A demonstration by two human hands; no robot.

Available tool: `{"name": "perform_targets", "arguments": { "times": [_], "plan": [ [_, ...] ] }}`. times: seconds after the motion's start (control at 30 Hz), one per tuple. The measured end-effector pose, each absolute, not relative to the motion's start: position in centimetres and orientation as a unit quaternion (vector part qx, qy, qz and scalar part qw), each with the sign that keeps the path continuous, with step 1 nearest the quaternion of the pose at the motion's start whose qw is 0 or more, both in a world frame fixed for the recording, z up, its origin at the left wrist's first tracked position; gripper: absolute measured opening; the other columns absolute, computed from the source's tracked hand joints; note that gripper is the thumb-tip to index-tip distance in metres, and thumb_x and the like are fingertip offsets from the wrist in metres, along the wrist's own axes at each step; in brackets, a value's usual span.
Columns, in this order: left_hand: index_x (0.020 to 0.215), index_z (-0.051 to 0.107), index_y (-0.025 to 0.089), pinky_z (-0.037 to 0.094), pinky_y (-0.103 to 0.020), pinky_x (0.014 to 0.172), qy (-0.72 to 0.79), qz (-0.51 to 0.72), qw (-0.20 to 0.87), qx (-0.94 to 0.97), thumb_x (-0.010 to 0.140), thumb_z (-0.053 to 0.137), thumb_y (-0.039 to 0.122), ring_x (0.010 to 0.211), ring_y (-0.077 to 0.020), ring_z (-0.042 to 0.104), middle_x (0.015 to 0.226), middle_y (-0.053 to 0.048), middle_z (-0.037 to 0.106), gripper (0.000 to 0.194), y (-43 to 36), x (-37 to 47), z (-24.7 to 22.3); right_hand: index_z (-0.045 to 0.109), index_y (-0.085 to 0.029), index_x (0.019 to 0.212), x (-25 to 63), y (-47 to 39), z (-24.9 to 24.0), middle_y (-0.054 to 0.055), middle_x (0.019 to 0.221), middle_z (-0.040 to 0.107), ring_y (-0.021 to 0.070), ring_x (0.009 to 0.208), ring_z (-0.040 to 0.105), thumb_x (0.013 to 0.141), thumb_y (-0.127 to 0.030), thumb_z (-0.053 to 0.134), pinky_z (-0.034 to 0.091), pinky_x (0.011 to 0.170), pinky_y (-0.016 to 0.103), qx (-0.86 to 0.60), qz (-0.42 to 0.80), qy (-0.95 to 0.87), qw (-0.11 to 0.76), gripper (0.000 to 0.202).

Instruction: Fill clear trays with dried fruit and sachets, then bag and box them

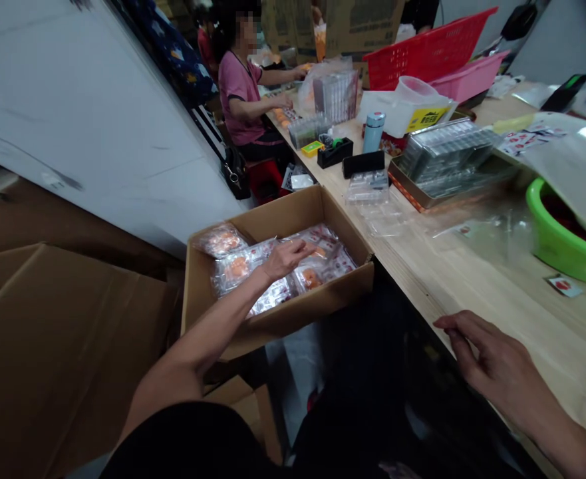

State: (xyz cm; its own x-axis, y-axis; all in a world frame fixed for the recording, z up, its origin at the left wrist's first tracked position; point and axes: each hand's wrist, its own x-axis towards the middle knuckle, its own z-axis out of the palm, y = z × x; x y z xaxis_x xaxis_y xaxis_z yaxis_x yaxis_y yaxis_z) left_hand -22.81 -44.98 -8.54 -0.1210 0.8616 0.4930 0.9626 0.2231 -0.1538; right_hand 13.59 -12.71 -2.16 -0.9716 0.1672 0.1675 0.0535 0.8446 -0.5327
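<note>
My left hand (289, 258) is inside the brown open-topped cardboard box (317, 311), low over the packets, fingers stretched out and nothing visible in its grasp. Whether the fingertips touch a packet, I cannot tell. The clear plastic packets with rounded orange contents (237, 267) lie flat across the box, some overlapping, with silvery and printed parts showing.

My right hand (495, 362) is by the near edge of the pale wooden table (422, 273), fingers loosely bent, thumb near the forefinger; cannot tell whether anything is pinched there.

The box sits against the table's edge, its near right corner and wall standing between my two hands. A big brown cardboard carton (73, 352) crowds my left side; a smaller open carton (247, 406) is below.

On the table, near the box: thin clear plastic trays (367, 187), a black flat phone-like slab (364, 163), a black tape dispenser (335, 153), a light blue bottle (373, 133). Further right, a shallow metal tin (422, 197) bears stacked clear cases. A bright green round basin (537, 226) takes up the right side, partly covered by a whitish sheet-like piece; a small printed packet (565, 285) lies before it. A red perforated basket (427, 54) tilts up at the back. Beyond the box, a co-worker in a pink top (237, 110) sits at the table, arms over it.
</note>
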Motion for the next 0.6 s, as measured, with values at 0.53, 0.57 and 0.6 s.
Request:
{"name": "perform_targets", "arguments": {
  "times": [0.53,0.57,0.6],
  "plan": [
    [0.103,0.068,0.017,0.038,-0.032,0.093,-0.898,0.040,-0.077,-0.432,0.096,0.047,0.014,0.099,-0.0211,0.049,0.108,-0.010,0.061,0.022,-47.5,-31.1,-9.2,0.064,-0.025,0.107,14.0,-12.9,-3.8,0.003,0.094,0.071,0.0189,0.076,0.068,0.099,-0.027,0.046,0.053,0.065,0.030,-0.087,0.304,-0.948,0.045,0.020],
    [0.101,0.067,0.017,0.038,-0.031,0.091,-0.899,0.042,-0.081,-0.427,0.095,0.048,0.014,0.099,-0.0211,0.049,0.108,-0.010,0.061,0.021,-47.1,-31.2,-8.9,0.064,-0.025,0.107,14.0,-13.0,-3.8,0.003,0.095,0.070,0.0188,0.077,0.068,0.099,-0.026,0.046,0.053,0.067,0.031,-0.088,0.310,-0.946,0.039,0.020],
    [0.099,0.067,0.017,0.038,-0.030,0.089,-0.900,0.042,-0.085,-0.425,0.094,0.048,0.014,0.099,-0.0208,0.049,0.108,-0.009,0.062,0.019,-46.6,-31.1,-8.6,0.063,-0.024,0.108,14.0,-13.1,-3.7,0.003,0.095,0.070,0.0187,0.077,0.068,0.099,-0.024,0.045,0.053,0.069,0.031,-0.089,0.317,-0.944,0.033,0.020]
  ]
}}
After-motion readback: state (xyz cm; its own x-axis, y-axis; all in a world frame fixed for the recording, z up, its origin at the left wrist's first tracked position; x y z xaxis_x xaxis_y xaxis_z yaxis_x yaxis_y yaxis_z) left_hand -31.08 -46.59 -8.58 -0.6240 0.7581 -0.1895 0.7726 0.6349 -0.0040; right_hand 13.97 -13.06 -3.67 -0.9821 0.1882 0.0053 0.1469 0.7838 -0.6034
